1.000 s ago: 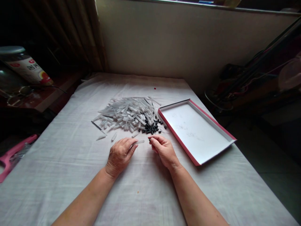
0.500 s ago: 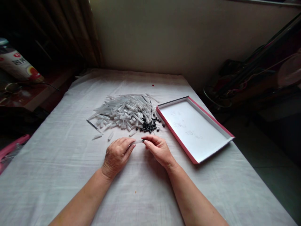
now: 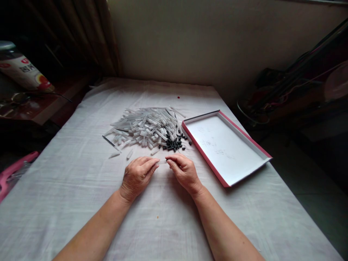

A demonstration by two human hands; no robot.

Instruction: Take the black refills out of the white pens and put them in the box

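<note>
Between my two hands lies a short clear plastic tube. My left hand pinches its left end between thumb and fingers. At the tube's right end, my right hand pinches a small black cap, mostly covered by the fingertips. Just beyond the hands is a heap of clear plastic tubes, some long and thin, others short and wider. Small black caps lie scattered at the heap's right front edge. A few loose tubes rest in front of it, one of them a short piece near my left hand.
A shallow box lid with red sides and a white inside lies at the right. A white cloth covers the table. A labelled jar stands on a side surface at left, and a pink object shows at the left edge.
The view has shifted slightly. Both hands keep their pinch, with the tube and black cap still held end to end between them.
</note>
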